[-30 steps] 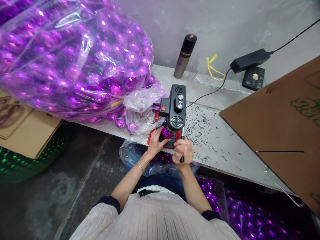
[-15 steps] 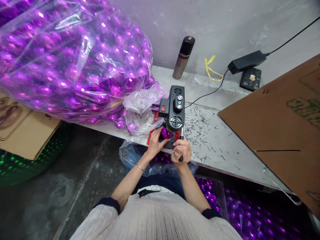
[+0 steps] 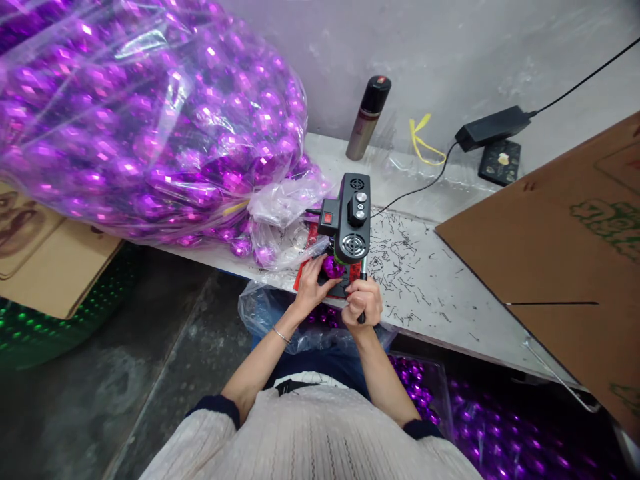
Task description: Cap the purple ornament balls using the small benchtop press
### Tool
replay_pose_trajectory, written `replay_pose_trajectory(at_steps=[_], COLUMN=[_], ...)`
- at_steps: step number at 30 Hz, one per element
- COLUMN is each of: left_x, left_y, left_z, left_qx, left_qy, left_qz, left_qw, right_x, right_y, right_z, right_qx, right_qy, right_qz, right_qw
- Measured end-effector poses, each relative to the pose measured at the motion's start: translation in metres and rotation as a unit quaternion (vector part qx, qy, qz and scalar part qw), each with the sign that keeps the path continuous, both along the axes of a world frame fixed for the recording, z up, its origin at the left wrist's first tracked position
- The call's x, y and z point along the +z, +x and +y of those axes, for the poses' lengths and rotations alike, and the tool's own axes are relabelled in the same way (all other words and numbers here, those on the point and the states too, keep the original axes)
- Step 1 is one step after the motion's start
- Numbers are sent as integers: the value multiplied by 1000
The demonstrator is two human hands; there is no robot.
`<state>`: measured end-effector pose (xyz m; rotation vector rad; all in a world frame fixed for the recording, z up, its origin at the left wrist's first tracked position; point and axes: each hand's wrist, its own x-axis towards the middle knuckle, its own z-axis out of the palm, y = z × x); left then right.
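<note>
Both hands are busy at the press [image 3: 356, 213]: the right hand [image 3: 364, 303] is wrapped around its lever [image 3: 365, 267], and the left hand [image 3: 310, 287] has thumb and fingers curled round a purple ball [image 3: 333, 267] right under the press head, I'd guess to stop it rolling. The desk [image 3: 463, 317] carries all this. The huge bag [image 3: 150, 120] slumps left of the press with its neck bunched that way, probably so what's inside is easy to reach. The box [image 3: 560, 267] is right of the press, maybe parked there to leave elbow room. The power brick [image 3: 493, 128] is behind and right of the press, presumably so its cord stays out of the way.

Hard to make out: the bag's left side and the box's right side are cut off. The press head covers the ball's top, so no clue what's touching it. Those black bits [image 3: 400, 260] right of the press? Too small to name.
</note>
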<state>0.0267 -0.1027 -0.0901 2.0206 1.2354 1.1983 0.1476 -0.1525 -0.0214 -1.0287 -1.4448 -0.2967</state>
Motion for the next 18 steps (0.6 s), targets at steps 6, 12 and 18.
replay_pose_trajectory(at_steps=[6,12,18], left_x=[5,6,7], left_y=[-1,1,-14], left_z=[-1,1,-20], left_qx=[0,3,-5], left_qy=[-21,-34,12], left_qz=[9,3,-19], left_qw=[1000,999,1000], right_x=[12,71,87], right_y=[0,-1,0], right_z=[-3,-11,-9], right_qx=[16,-14,2], right_qy=[-7,-94,-91], right_qz=[-15,28,10], right_qw=[1000,995,996])
